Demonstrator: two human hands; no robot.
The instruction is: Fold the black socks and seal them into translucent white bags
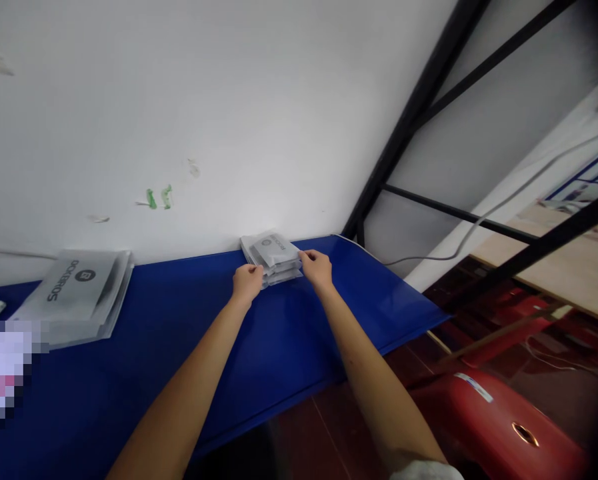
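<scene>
A small stack of grey plastic pouches [273, 253] with a round dark logo lies at the far edge of the blue table [189, 347], against the white wall. My left hand [247, 281] grips the stack's near left corner. My right hand [317, 267] holds its right side, fingers curled over the edge. Both arms reach straight out across the table.
A larger pile of grey printed bags [76, 293] lies at the left by the wall. A black metal rack frame [409, 127] rises at the right, with a grey cable [499, 203] beside it. A red plastic stool [503, 420] stands on the dark red floor below right.
</scene>
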